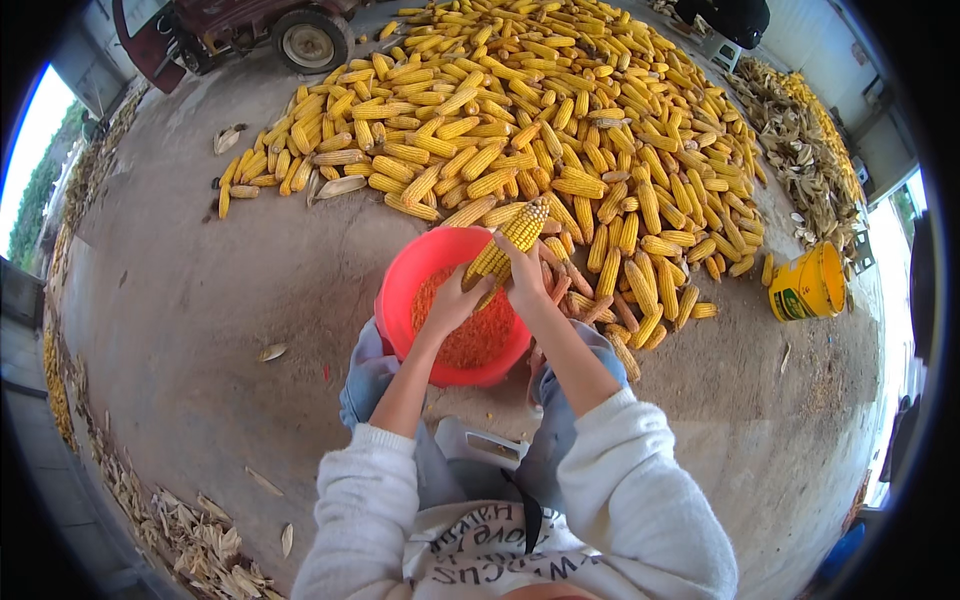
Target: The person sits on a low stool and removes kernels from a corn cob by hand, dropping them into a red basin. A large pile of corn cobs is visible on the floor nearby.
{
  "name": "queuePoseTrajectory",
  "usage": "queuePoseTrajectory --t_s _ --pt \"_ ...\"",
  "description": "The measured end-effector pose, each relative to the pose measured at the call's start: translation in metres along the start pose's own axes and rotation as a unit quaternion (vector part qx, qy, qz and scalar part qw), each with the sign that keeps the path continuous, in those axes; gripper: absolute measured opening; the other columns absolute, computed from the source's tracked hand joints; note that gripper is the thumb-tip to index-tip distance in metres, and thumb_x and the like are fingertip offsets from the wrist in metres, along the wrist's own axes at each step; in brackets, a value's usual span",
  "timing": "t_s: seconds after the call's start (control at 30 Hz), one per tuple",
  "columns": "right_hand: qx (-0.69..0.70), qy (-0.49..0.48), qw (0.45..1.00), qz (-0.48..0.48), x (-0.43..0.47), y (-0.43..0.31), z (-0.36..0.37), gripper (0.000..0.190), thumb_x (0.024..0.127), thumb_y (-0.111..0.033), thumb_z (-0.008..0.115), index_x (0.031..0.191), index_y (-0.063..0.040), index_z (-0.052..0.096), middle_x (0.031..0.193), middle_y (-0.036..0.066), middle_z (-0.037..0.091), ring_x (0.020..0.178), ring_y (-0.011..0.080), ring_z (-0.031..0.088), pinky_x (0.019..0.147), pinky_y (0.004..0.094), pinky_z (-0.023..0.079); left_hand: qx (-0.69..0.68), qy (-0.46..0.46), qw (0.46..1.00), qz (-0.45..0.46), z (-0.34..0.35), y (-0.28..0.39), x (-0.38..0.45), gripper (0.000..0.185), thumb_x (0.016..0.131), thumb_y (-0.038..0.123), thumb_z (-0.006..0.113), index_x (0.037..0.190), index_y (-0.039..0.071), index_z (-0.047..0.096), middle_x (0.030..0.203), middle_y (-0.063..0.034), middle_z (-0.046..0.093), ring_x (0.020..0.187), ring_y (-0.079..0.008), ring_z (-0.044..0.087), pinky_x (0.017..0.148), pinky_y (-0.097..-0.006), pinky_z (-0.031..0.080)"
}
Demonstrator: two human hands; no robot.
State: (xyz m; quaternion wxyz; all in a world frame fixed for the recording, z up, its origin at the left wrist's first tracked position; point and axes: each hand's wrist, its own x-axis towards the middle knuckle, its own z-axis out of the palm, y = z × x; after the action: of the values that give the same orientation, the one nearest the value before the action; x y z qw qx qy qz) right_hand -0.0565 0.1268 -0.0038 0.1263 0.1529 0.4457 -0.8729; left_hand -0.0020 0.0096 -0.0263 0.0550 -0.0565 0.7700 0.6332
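Note:
Between my two hands a yellow corn cob [527, 225] is held at a slant over a red plastic basin [395, 289]. My left hand [454, 298] grips its lower end. Further up the cob, my right hand [523, 270] is closed around its side, and the cob's tip points away from me. Loose orange corn kernels [472, 337] lie in the basin, which sits between my knees. Several bare, reddish cobs [577, 279] lie just right of the basin, at the edge of a big heap of corn cobs [480, 105].
A yellow bucket [806, 285] lies tipped at the right. Dry husks [787, 150] line the right wall, with more husks [202, 544] at the lower left. A vehicle's wheel [309, 41] stands at the back left. I sit on a low plastic stool [480, 442].

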Motion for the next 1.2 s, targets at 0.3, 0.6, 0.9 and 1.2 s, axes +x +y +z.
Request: queuePoseTrajectory --t_s 0.3,0.6,0.9,1.2 --pt "0.016 -0.031 0.999 0.011 0.007 -0.001 -0.005 0.047 0.079 -0.012 0.066 0.113 -0.006 0.034 0.104 0.008 0.049 0.094 0.0201 0.053 0.075 0.0350 0.049 0.026 -0.018 0.999 0.021 -0.002 -0.001 -0.002 0.055 0.086 0.039 0.057 0.124 0.003 0.041 0.088 -0.0082 0.060 0.064 -0.0123 0.056 0.056 -0.0247 0.044" --pt "-0.003 -0.016 1.000 0.012 0.007 0.001 -0.010 0.047 0.078 -0.013 0.067 0.113 -0.006 0.034 0.104 0.009 0.049 0.094 0.0205 0.053 0.074 0.0351 0.048 0.016 -0.052 0.998 -0.013 -0.002 0.009 -0.008 0.057 0.087 0.038 0.055 0.129 0.004 0.037 0.088 -0.0097 0.061 0.065 -0.0145 0.058 0.061 -0.0275 0.046" --pt "-0.001 0.008 1.000 0.026 0.011 0.003 -0.010 0.036 0.081 -0.008 0.062 0.110 -0.008 0.041 0.097 0.006 0.053 0.087 0.0187 0.056 0.070 0.0332 0.050 0.060 -0.019 0.994 0.090 0.001 -0.013 -0.002 0.056 0.089 0.034 0.054 0.132 0.004 0.034 0.087 -0.0051 0.057 0.062 -0.0083 0.053 0.052 -0.0230 0.044" --pt "-0.021 -0.008 0.999 0.036 0.006 0.001 -0.010 0.047 0.077 -0.008 0.066 0.114 -0.007 0.036 0.104 0.009 0.050 0.094 0.0208 0.054 0.075 0.0348 0.048 0.025 -0.044 0.998 -0.024 0.002 0.008 -0.006 0.058 0.085 0.038 0.058 0.127 0.003 0.039 0.088 -0.0049 0.058 0.063 -0.0089 0.054 0.051 -0.0232 0.044"
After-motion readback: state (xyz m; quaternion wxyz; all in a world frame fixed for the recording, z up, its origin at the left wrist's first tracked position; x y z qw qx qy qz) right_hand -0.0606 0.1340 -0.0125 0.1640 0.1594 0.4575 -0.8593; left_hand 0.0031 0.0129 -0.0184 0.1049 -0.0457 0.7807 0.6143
